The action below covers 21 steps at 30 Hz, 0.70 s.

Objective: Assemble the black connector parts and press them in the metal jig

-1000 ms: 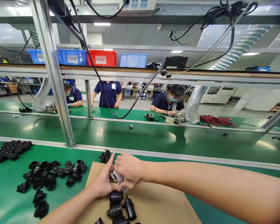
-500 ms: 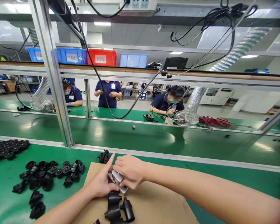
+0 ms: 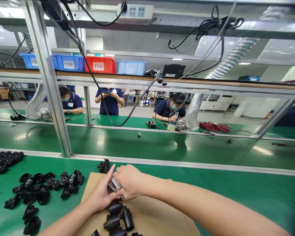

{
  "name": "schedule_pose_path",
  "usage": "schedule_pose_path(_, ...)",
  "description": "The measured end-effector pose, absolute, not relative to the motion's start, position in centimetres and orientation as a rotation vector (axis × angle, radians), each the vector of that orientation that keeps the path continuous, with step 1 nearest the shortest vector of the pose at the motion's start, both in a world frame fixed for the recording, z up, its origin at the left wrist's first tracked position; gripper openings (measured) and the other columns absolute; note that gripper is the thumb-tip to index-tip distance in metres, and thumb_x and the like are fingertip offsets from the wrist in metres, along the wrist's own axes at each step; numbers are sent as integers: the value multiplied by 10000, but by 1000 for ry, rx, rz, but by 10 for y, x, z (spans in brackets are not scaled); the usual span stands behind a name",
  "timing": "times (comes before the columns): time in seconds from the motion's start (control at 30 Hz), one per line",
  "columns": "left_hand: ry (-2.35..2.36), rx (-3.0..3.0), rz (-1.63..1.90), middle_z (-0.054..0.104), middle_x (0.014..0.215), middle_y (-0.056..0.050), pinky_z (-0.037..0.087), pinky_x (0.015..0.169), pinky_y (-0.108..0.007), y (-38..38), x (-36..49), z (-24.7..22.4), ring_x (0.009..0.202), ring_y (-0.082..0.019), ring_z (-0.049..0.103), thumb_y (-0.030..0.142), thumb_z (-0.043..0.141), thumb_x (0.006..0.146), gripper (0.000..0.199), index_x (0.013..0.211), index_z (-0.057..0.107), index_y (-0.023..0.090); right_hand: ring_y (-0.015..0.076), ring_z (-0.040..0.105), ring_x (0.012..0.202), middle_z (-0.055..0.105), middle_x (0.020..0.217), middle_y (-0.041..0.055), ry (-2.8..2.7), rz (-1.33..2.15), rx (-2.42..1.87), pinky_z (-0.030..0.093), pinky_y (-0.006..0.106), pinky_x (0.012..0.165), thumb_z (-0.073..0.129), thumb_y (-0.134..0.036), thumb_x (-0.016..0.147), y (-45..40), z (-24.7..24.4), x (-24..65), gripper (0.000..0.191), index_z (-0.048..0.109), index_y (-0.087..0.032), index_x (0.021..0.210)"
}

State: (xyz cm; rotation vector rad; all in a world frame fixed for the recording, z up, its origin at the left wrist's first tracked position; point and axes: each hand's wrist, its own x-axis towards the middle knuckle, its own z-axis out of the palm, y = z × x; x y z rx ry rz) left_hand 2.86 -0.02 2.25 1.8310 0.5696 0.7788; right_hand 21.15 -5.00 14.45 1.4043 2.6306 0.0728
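Over a brown cardboard sheet (image 3: 157,213), my left hand (image 3: 102,193) and my right hand (image 3: 129,182) meet around a silvery metal block (image 3: 116,183). The left hand wraps its left side, with one finger pointing up. My right hand curls its fingers over the block's top and right side, hiding much of it. Just below the hands, several black cylindrical parts (image 3: 112,222) lie on the cardboard. A small group of black parts (image 3: 104,165) stands behind my left hand.
Several black caps (image 3: 36,186) are spread on the green table at left, more at the far left. A metal post (image 3: 48,78) rises behind them. People work across the green belt (image 3: 118,144). A black cable hangs ahead.
The view has shifted slightly, so most things sit further left. Both hands still hold the metal block, which now shows less. The standing person across the belt has brought both hands together.
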Motion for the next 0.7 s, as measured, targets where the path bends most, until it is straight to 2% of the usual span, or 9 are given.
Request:
schedule_pose_path(0.1, 679, 1938, 834, 596, 1547, -124, 488, 1153, -530, 2, 26, 15, 1329, -389, 600, 330, 856, 835, 1096, 1709, 197, 286, 358, 686, 972, 732, 1080, 208, 2608, 111, 1464, 565, 433, 807, 797, -459, 795, -58, 161, 209, 513, 703, -80, 1128)
schedule_pose_path(0.17, 733, 2026, 846, 554, 1592, -112, 450, 1198, -539, 3, 23, 13, 1399, -386, 554, 273, 851, 816, 1076, 1698, 237, 317, 361, 671, 1043, 719, 1120, 202, 2628, 114, 1593, 560, 435, 858, 747, -431, 847, -69, 168, 212, 449, 691, -100, 1146)
schedule_pose_path(0.23, 729, 2121, 866, 587, 1551, -97, 436, 1219, -538, 3, 21, 15, 1400, -362, 560, 235, 832, 816, 1002, 1669, 320, 355, 376, 657, 1117, 704, 1188, 209, 2548, 55, 1751, 552, 454, 906, 703, -388, 873, -80, 169, 220, 427, 674, -114, 1199)
schedule_pose_path(0.3, 685, 2193, 895, 644, 1465, -90, 455, 1209, -531, 2, 20, 20, 1360, -337, 593, 214, 795, 847, 903, 1637, 388, 380, 417, 658, 1153, 704, 1210, 238, 2367, -35, 1822, 546, 497, 928, 737, -313, 817, -88, 162, 232, 458, 684, -109, 1223)
schedule_pose_path(0.4, 647, 2233, 910, 683, 1393, -93, 489, 1181, -516, -1, 22, 26, 1328, -315, 615, 188, 717, 913, 787, 1617, 424, 383, 454, 723, 1033, 755, 1086, 247, 2159, -191, 1807, 576, 513, 846, 816, -192, 664, -90, 147, 253, 447, 765, -107, 1100)
schedule_pose_path(0.47, 654, 2241, 915, 702, 1362, -92, 502, 1167, -507, -4, 25, 27, 1312, -306, 631, 172, 680, 941, 729, 1603, 451, 376, 444, 753, 964, 780, 1053, 219, 2126, -298, 1815, 596, 471, 763, 873, -205, 586, -86, 141, 266, 507, 792, -135, 1081)
schedule_pose_path(0.53, 657, 2252, 949, 721, 1332, -86, 519, 1152, -493, -6, 30, 26, 1286, -295, 653, 148, 678, 941, 710, 1585, 475, 368, 439, 749, 1041, 780, 1157, 199, 2152, -368, 1845, 600, 443, 770, 915, -289, 565, -77, 142, 274, 666, 776, -177, 1206)
schedule_pose_path(0.6, 649, 2276, 1064, 745, 1297, -76, 556, 1108, -464, -8, 32, 26, 1238, -282, 689, 114, 689, 927, 706, 1562, 497, 356, 419, 710, 1181, 743, 1307, 185, 2230, -376, 1912, 584, 433, 860, 878, -381, 665, -62, 149, 274, 718, 719, -214, 1345)
schedule_pose_path(0.7, 565, 2399, 1401, 745, 1345, -96, 577, 1066, -446, -9, 25, 31, 1247, -276, 707, 65, 648, 951, 650, 1535, 507, 316, 359, 674, 1260, 709, 1395, 150, 2385, -333, 2038, 535, 404, 955, 724, -420, 859, -34, 159, 262, 584, 673, -236, 1411)
